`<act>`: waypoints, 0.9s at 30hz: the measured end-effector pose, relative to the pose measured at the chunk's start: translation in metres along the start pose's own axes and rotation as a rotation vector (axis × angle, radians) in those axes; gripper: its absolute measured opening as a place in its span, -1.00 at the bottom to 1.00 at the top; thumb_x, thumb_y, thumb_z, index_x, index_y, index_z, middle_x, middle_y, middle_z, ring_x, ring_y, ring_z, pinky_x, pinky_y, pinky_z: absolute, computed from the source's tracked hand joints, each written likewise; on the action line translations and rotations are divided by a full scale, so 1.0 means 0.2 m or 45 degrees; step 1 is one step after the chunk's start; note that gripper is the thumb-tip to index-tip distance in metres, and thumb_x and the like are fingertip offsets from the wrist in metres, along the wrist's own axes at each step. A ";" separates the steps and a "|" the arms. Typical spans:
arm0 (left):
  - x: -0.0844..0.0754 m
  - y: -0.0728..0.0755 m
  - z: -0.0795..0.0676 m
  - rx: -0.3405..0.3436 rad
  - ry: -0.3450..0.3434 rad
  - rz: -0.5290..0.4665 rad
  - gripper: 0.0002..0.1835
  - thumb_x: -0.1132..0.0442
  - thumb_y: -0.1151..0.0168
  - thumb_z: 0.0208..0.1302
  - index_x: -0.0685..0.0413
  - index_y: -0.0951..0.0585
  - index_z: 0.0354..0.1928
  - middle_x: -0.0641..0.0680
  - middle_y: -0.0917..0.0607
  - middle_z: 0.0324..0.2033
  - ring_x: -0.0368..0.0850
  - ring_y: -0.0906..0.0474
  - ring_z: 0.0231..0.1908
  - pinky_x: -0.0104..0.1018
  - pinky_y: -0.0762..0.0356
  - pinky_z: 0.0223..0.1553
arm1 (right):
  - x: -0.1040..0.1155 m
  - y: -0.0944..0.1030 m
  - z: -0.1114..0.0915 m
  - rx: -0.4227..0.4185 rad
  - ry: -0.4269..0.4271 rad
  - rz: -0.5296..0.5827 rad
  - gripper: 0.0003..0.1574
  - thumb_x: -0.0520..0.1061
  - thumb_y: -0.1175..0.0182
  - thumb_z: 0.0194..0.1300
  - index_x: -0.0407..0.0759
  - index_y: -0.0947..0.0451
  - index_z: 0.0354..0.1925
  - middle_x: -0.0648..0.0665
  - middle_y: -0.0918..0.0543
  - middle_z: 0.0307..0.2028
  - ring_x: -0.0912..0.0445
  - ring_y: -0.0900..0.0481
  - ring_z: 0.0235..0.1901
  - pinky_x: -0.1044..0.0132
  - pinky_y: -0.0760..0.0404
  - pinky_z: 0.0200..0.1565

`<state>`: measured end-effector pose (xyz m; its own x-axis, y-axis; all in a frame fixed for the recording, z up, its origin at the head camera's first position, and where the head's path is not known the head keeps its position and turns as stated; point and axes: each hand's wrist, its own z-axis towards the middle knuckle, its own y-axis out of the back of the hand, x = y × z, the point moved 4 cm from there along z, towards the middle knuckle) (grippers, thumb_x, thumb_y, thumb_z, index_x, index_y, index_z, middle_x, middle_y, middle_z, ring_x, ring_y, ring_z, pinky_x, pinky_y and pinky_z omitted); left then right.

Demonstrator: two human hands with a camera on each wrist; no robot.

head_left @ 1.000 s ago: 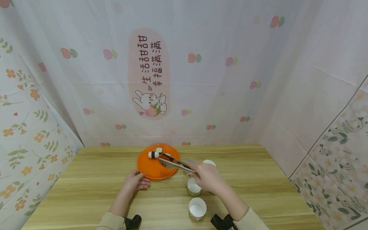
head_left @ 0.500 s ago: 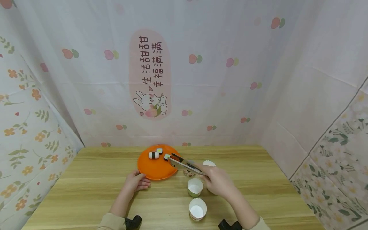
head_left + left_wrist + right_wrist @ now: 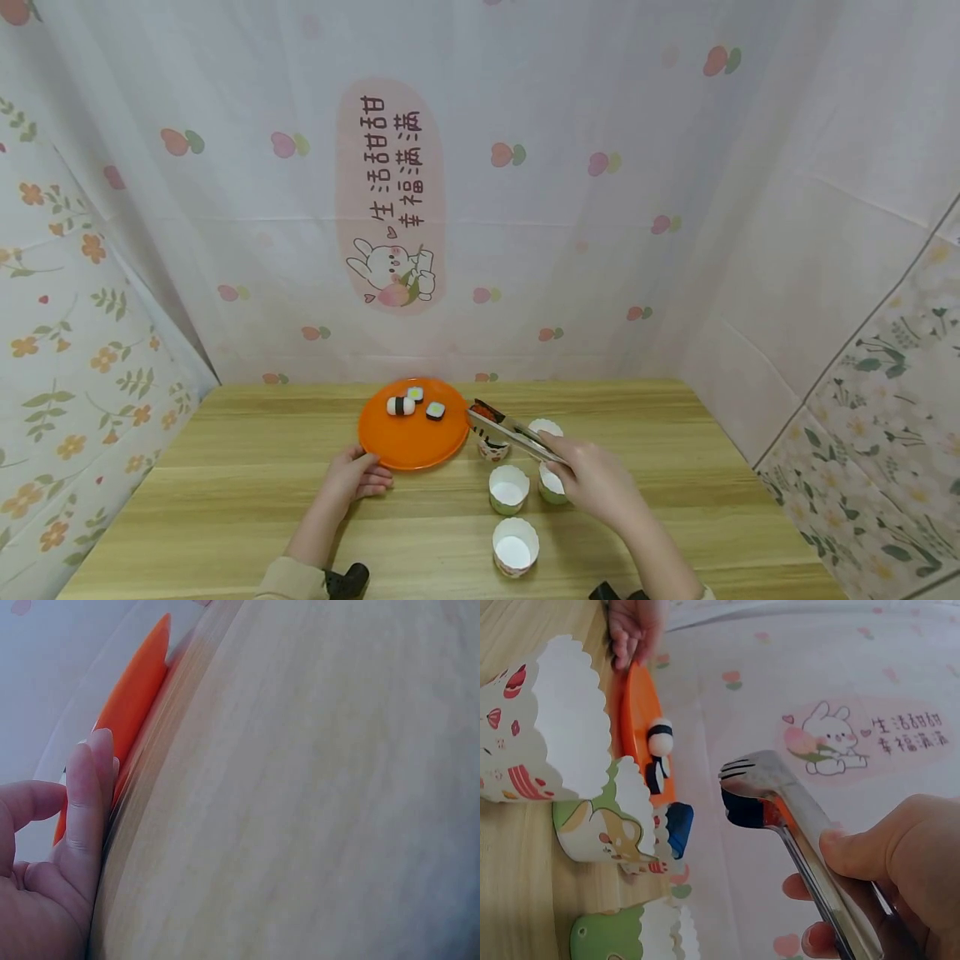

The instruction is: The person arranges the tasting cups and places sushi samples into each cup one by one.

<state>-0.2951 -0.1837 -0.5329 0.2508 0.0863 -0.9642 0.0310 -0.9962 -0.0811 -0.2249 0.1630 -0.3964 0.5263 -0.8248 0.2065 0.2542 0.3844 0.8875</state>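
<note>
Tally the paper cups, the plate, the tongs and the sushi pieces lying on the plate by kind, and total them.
Paper cups: 5
Orange plate: 1
Tongs: 1
Sushi pieces on the plate: 3
Total: 10

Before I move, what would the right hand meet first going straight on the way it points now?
The silver metal tongs in the right hand point toward the round orange plate, likely first in line; they look raised, so depth leaves unclear whether they'd touch it or pass over.
</note>
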 end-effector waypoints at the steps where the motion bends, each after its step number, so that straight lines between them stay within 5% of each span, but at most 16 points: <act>1: 0.00 0.00 0.00 -0.001 0.001 0.001 -0.69 0.36 0.06 0.43 0.45 -0.31 0.10 0.19 -0.66 -0.52 -0.01 -0.66 -0.53 -0.24 -0.66 -0.47 | -0.01 0.00 -0.01 0.008 -0.024 0.004 -0.49 -0.24 -0.37 0.12 -0.20 -0.58 0.09 -0.14 -0.70 -0.14 0.10 -0.64 -0.34 0.21 -0.58 -0.41; 9: 0.00 0.00 0.00 -0.010 0.004 0.004 -0.71 0.36 0.06 0.42 0.44 -0.33 0.07 0.20 -0.66 -0.52 0.01 -0.67 -0.52 -0.22 -0.66 -0.46 | -0.07 0.04 -0.05 0.048 -0.167 0.006 -0.46 -0.22 -0.34 0.16 -0.16 -0.56 0.14 -0.16 -0.68 -0.09 0.15 -0.51 -0.45 0.26 -0.43 -0.50; 16: 0.01 0.00 0.00 -0.014 0.001 0.005 -0.71 0.36 0.05 0.42 0.44 -0.32 0.07 0.19 -0.66 -0.52 0.00 -0.66 -0.53 -0.23 -0.66 -0.46 | -0.12 0.05 -0.09 0.036 -0.189 -0.004 -0.44 -0.23 -0.34 0.16 -0.13 -0.54 0.17 -0.17 -0.68 -0.08 0.00 -0.65 -0.31 0.10 -0.58 -0.41; 22: 0.01 0.00 0.01 -0.011 -0.006 0.002 -0.71 0.36 0.04 0.41 0.42 -0.33 0.07 0.19 -0.66 -0.53 0.00 -0.66 -0.53 -0.24 -0.66 -0.48 | -0.15 0.07 -0.12 0.062 -0.263 0.020 -0.42 -0.21 -0.33 0.18 -0.09 -0.53 0.19 -0.16 -0.68 -0.09 0.17 -0.44 -0.50 0.24 -0.43 -0.49; 27: 0.01 0.00 0.01 -0.009 -0.013 0.004 -0.72 0.36 0.04 0.41 0.41 -0.33 0.07 0.18 -0.66 -0.53 -0.01 -0.66 -0.53 -0.25 -0.65 -0.49 | -0.19 0.08 -0.15 0.046 -0.274 -0.003 -0.43 -0.20 -0.32 0.19 -0.08 -0.52 0.20 -0.19 -0.69 -0.12 0.08 -0.58 -0.41 0.12 -0.56 -0.41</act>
<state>-0.2958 -0.1835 -0.5355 0.2411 0.0829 -0.9670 0.0371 -0.9964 -0.0762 -0.2171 0.2131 -0.4015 0.3395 -0.8966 0.2842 0.2239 0.3705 0.9014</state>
